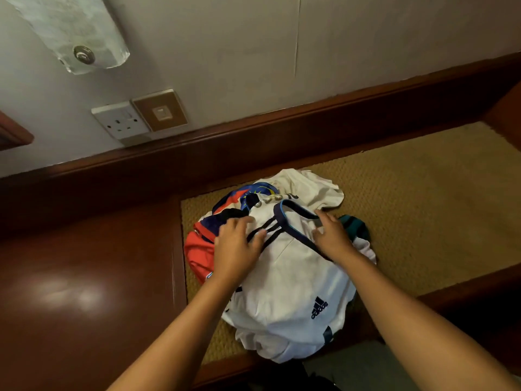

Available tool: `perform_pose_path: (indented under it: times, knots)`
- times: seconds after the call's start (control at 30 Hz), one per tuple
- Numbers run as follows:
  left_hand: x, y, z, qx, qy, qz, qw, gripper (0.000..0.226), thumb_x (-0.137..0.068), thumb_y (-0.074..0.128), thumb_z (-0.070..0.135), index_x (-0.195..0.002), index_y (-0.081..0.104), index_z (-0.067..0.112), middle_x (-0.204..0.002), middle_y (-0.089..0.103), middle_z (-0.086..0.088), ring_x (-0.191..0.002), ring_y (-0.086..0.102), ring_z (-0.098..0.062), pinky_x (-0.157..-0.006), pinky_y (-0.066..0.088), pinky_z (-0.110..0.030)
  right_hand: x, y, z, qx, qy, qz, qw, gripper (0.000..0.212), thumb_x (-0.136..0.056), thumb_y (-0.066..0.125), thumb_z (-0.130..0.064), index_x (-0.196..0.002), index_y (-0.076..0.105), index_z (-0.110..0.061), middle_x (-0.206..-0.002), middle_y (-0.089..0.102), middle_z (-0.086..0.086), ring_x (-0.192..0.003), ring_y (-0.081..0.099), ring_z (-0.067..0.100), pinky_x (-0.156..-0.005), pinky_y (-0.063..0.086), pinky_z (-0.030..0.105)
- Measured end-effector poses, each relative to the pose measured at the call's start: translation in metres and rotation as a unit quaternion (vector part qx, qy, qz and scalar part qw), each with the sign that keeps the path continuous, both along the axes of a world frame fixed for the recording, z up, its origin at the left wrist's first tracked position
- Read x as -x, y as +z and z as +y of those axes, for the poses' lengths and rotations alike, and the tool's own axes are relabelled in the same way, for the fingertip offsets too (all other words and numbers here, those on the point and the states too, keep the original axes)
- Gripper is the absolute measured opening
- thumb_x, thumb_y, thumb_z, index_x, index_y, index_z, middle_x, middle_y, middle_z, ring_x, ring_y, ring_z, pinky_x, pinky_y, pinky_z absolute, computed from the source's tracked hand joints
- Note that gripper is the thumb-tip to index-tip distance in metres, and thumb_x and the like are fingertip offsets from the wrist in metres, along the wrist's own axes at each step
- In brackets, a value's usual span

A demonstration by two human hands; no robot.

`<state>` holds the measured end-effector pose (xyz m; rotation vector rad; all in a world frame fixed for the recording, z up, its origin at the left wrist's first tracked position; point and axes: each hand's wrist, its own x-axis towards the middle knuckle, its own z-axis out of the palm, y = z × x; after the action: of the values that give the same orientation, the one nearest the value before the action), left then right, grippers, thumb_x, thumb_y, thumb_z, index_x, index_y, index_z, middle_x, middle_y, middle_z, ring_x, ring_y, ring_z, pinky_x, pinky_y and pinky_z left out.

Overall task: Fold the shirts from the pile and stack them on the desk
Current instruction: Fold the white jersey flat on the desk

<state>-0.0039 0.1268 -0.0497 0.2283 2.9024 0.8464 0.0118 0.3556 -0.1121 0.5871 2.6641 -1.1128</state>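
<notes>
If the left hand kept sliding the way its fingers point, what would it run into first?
The left hand rests on the white shirt, fingers aimed toward the right hand. It would probably first cross the black stripes, then reach the dark collar. The right hand lies beyond that.

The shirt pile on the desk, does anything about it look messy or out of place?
Yes. The pile is a loose heap: the white jersey lies crumpled on top, with a red shirt and a teal one poking out at the sides. No folded stack is visible yet. Both hands rest on the jersey.
</notes>
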Motion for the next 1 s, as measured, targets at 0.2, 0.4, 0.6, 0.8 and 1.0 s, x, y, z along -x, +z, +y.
perform_pose_path:
  times: [0.2, 0.4, 0.6, 0.8, 1.0]
  knots:
    - [0.0, -0.002, 0.007, 0.068, -0.047, 0.001, 0.997, 0.025, -0.092, 0.058, 0.036, -0.106, 0.066, 0.018, -0.1, 0.06, -0.001, -0.095, 0.058, -0.024, -0.074, 0.047, -0.038, 0.004, 0.011, 0.012, 0.004, -0.019, -0.011, 1.0, 0.025, -0.094, 0.055, -0.021, -0.116, 0.065, -0.012, -0.109, 0.067, 0.01, -0.105, 0.06, 0.03, -0.083, 0.044, 0.032]
    - [-0.014, 0.019, -0.017, -0.068, -0.009, 0.108, 0.992, 0.02, -0.092, 0.061, 0.014, -0.106, 0.072, 0.006, -0.103, 0.065, -0.005, -0.09, 0.06, -0.017, -0.076, 0.045, -0.021, -0.021, 0.058, 0.01, 0.04, -0.027, 0.099, 0.994, 0.015, -0.094, 0.056, -0.016, -0.084, 0.065, -0.009, -0.068, 0.06, 0.0, -0.065, 0.055, 0.017, -0.052, 0.037, 0.024]
    - [-0.043, 0.059, -0.055, -0.276, 0.09, 0.134, 0.948, 0.018, -0.093, 0.056, 0.01, -0.099, 0.072, 0.016, -0.094, 0.069, 0.003, -0.088, 0.063, -0.009, -0.081, 0.046, -0.016, -0.056, 0.142, -0.015, 0.011, -0.027, 0.242, 0.97, 0.014, -0.092, 0.056, -0.011, -0.089, 0.067, -0.02, -0.071, 0.061, -0.007, -0.063, 0.057, 0.009, -0.049, 0.04, 0.023]
    - [-0.092, 0.108, -0.124, -0.37, 0.117, 0.137, 0.911, 0.022, -0.098, 0.049, 0.012, -0.09, 0.067, 0.02, -0.085, 0.07, 0.002, -0.08, 0.064, -0.011, -0.069, 0.051, -0.027, -0.101, 0.191, -0.087, -0.047, 0.042, 0.294, 0.954, 0.008, -0.087, 0.061, -0.014, -0.08, 0.062, -0.011, -0.083, 0.055, 0.003, -0.071, 0.054, 0.02, -0.057, 0.041, 0.031]
    - [-0.163, 0.133, -0.234, -0.333, 0.129, 0.186, 0.915, 0.022, -0.097, 0.049, 0.009, -0.084, 0.065, 0.017, -0.078, 0.066, 0.004, -0.071, 0.059, -0.005, -0.064, 0.047, -0.024, -0.175, 0.214, -0.189, -0.019, 0.114, 0.345, 0.931, 0.011, -0.087, 0.065, -0.01, -0.077, 0.061, -0.006, -0.098, 0.058, 0.001, -0.09, 0.053, 0.014, -0.076, 0.038, 0.027]
